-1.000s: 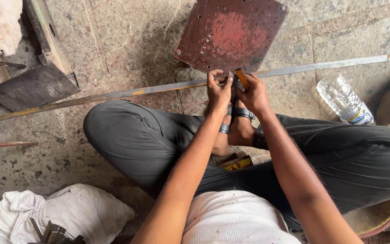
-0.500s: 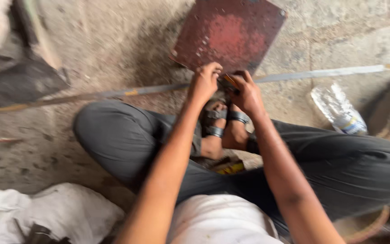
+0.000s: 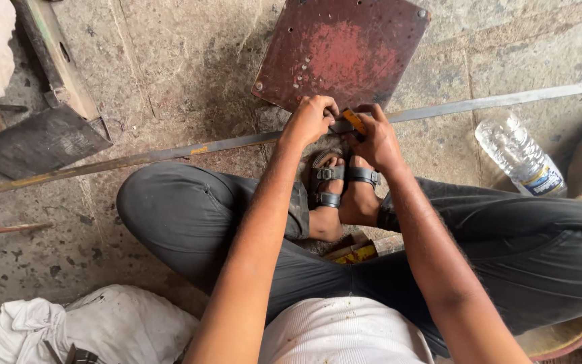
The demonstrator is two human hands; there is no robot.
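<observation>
We sit cross-legged on the stone floor (image 3: 170, 61), our left hand (image 3: 311, 120) and right hand (image 3: 375, 138) closed together on a long flat metal strip (image 3: 170, 154) running left to right. A small yellow-edged tool (image 3: 353, 121) shows in the right hand. A rusty red plate (image 3: 341, 50) lies just beyond; a plastic bottle (image 3: 520, 155) lies at right, white cloth (image 3: 102, 327) near left.
</observation>
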